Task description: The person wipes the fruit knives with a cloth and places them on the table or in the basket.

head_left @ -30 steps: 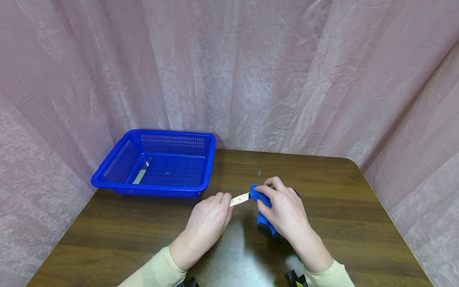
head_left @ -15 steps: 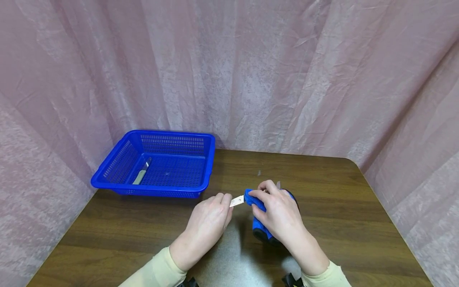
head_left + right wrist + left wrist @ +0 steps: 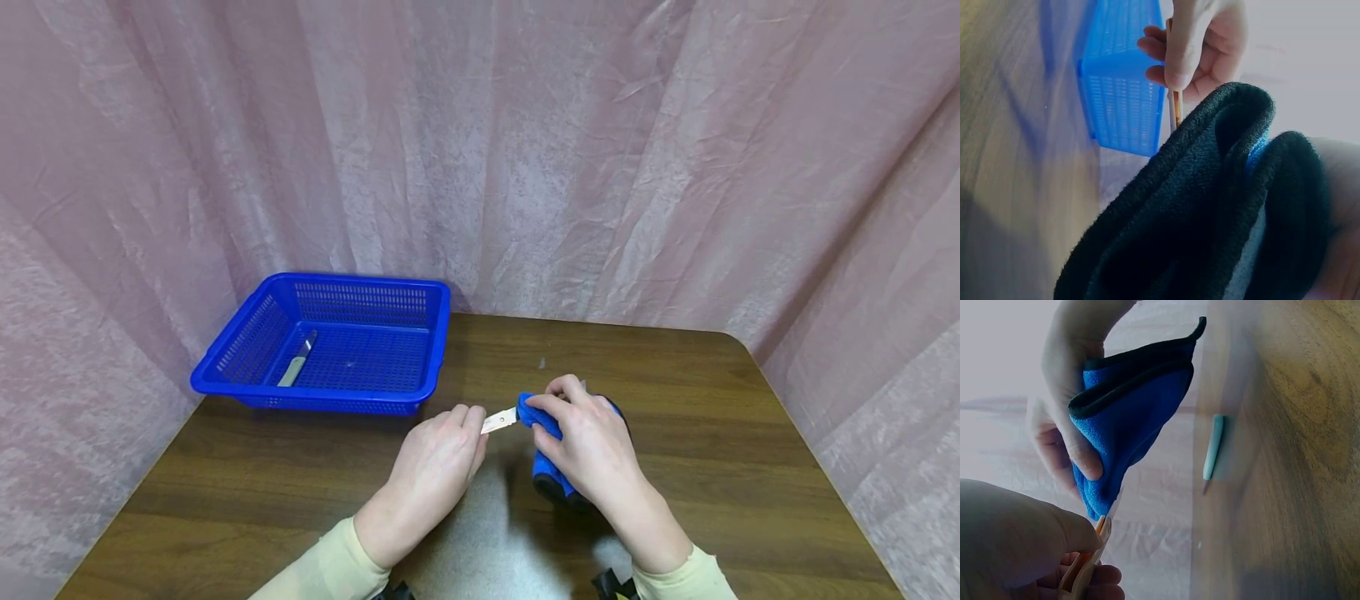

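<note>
Between the fingers of my left hand is the pale handle of a folding knife; in the left wrist view a slot runs along it. My right hand pinches a blue cloth with dark trim, folded over the knife where the handle ends. Most of the blade is hidden by the cloth and fingers. Thumb and fingertips of the right hand press the fold from both sides. In the right wrist view the dark edges of the cloth fill the foreground.
To the left stands a blue plastic basket with slotted walls. Inside it lies another knife with a light green handle. A slender teal-handled object rests on the brown wooden table. Pink curtains hang behind and at both sides.
My right hand and the cloth slid left along the knife toward the handle, then back slightly to the right. The left hand has held its place.
</note>
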Demonstrator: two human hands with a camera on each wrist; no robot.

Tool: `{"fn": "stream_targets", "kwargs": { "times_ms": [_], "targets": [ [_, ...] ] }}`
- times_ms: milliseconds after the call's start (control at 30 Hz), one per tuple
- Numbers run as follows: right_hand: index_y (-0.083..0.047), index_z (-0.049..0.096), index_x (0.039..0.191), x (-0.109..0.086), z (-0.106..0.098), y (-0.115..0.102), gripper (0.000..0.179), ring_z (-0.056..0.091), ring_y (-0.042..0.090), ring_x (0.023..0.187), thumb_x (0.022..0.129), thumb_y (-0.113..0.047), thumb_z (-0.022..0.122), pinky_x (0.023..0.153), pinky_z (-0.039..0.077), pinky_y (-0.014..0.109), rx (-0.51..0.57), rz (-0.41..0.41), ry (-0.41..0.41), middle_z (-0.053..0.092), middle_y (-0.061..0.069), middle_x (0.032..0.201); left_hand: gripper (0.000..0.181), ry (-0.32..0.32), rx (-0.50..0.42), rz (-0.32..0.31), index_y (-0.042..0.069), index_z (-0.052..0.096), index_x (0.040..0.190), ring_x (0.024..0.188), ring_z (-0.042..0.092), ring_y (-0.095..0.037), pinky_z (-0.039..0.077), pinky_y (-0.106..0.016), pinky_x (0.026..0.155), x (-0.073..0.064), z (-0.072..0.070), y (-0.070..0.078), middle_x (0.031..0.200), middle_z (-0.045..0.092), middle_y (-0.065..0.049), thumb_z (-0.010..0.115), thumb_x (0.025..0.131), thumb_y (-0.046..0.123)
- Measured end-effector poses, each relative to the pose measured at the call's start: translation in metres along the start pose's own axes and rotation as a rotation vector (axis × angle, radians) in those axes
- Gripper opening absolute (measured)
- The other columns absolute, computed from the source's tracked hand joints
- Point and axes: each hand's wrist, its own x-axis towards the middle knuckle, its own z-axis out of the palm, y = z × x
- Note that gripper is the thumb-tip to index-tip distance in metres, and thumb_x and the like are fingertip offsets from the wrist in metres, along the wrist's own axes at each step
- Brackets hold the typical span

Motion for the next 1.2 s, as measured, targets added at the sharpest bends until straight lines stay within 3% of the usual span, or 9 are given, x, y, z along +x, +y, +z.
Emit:
{"fn": "stream_targets", "kwargs": {
  "times_ms": [467, 1200],
  "targets": [
    [-0.015, 0.085, 0.121, 0.001, -0.005, 0.013, 0.032, 0.071, 0.032, 0.088, 0.09, -0.015, 0.089, 0.079, 0.059, 0.053, 0.008, 0.083, -0.016, 0.068, 0.006, 0.12, 0.031, 0.004, -0.002, 0.008, 0.006, 0.06, 0.093, 0.058, 0.059, -0.022, 0.048, -0.035, 0.049, 0.0, -0.001, -0.001, 0.076, 0.059, -0.003, 0.089, 0.089, 0.013],
    [-0.015, 0.084, 0.125, 0.003, -0.011, 0.03, 0.032, 0.073, 0.034, 0.096, 0.093, -0.016, 0.086, 0.082, 0.058, 0.053, 0.008, 0.171, -0.03, 0.067, 0.009, 0.122, 0.03, 0.027, -0.008, 0.005, 0.006, 0.06, 0.093, 0.058, 0.059, -0.024, 0.048, -0.036, 0.049, 0.001, -0.002, -0.002, 0.075, 0.059, -0.003, 0.089, 0.088, 0.012]
  ]
}}
